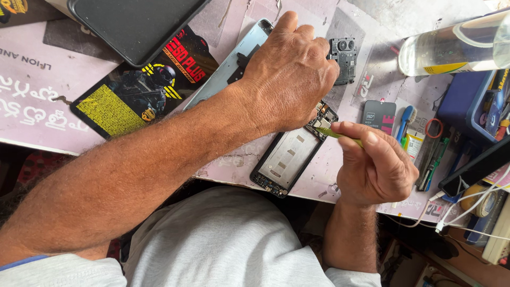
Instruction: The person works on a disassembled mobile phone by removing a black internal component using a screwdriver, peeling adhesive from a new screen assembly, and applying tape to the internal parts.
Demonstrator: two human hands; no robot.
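Observation:
An opened phone frame lies on the worktable, its inner metal plate and circuit parts showing. My left hand rests over its upper end, fingers curled down on it, hiding that part. My right hand grips a thin green tool whose tip touches the circuit board near the frame's top right corner. A pale blue back cover lies under my left wrist. A small black camera module part sits just beyond my left knuckles.
A dark tablet-like slab lies at the top left on a printed mat. A clear plastic bottle lies at the top right. Blue trays, tools, a toothbrush and white cables crowd the right side.

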